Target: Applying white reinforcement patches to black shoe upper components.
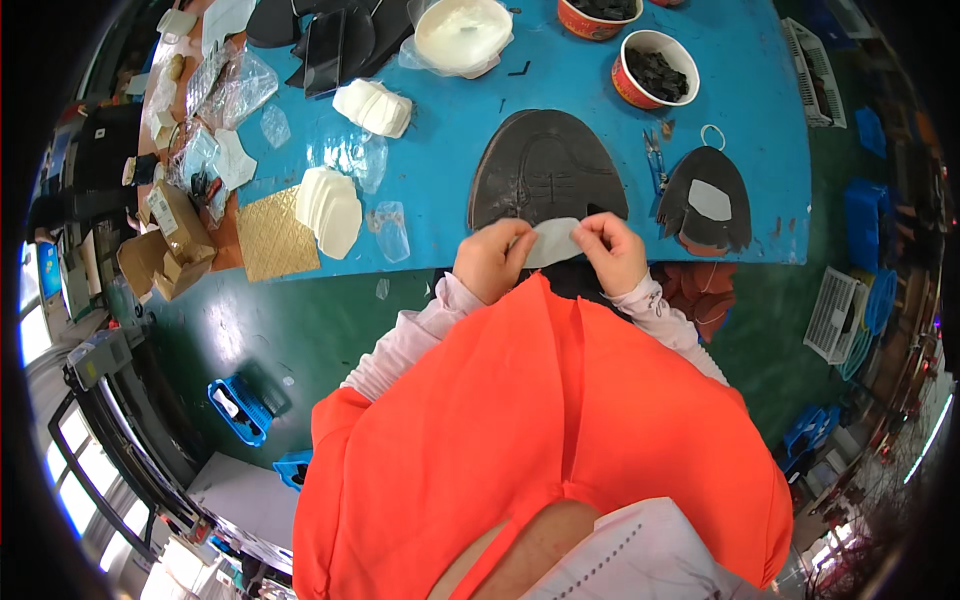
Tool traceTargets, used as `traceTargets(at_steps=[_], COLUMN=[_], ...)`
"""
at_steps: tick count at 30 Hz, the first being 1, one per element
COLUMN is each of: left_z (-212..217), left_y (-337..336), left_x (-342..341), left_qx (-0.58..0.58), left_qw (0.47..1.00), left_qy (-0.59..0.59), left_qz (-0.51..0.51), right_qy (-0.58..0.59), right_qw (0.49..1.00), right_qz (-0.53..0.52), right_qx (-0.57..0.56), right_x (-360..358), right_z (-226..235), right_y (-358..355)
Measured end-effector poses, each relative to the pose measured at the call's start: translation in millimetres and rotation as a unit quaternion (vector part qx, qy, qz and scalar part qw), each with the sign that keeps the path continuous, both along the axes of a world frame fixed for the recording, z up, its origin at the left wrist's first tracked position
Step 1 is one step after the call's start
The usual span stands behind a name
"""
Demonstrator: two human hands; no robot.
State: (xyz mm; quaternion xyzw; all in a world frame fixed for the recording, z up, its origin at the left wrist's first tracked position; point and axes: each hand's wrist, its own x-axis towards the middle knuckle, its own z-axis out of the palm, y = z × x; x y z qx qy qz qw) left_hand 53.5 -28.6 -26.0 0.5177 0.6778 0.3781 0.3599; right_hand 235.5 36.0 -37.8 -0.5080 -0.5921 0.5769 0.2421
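Note:
A pale grey, thin flat piece [553,243] is stretched between my two hands at the table's near edge. My left hand [494,262] pinches its left end between thumb and fingers. The right end is pinched by my right hand [612,254]. Just beyond my fingers lies a stack of dark, dome-shaped panels [548,165] with line markings on the top one; its lower edge is partly hidden by my hands. Farther right is a smaller stack of dark, notched pieces [727,191], with a light grey patch [710,200] lying on top.
Blue-and-silver snips [655,162] lie between the dark stacks. Red paper tubs [655,70] of black bits stand at the back, near a white bowl [461,38]. Stacks of white pads [328,212], a gold sheet [272,236], plastic bags and a cardboard box [178,238] occupy the left.

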Motion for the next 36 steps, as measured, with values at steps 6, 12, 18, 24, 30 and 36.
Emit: traceTargets(at_steps=[6, 12, 18, 24, 30, 36], left_z=[1, -11, -22, -20, -13, -31], left_y=[32, 64, 68, 65, 45, 44], left_x=[-11, -21, -21, -23, -20, -32], left_qx=[0.159, 0.160, 0.193, 0.167, 0.185, 0.128], left_qw=[0.975, 0.966, 0.949, 0.946, 0.862, 0.887], left_qy=[0.151, 0.191, 0.239, 0.272, 0.378, 0.315], left_qz=[-0.027, -0.066, -0.064, -0.060, -0.282, -0.313], right_qy=[-0.102, -0.153, -0.205, -0.251, -0.268, -0.367], right_qw=[0.990, 0.977, 0.961, 0.954, 0.833, 0.800], right_qz=[-0.041, -0.053, -0.057, -0.044, 0.226, 0.263], right_qx=[0.087, 0.141, 0.175, 0.157, 0.428, 0.395], right_x=[-13, -19, -25, -24, -30, -29], right_z=[15, -1, -4, 3, 20, -19], right_y=[24, 36, 37, 39, 29, 29])
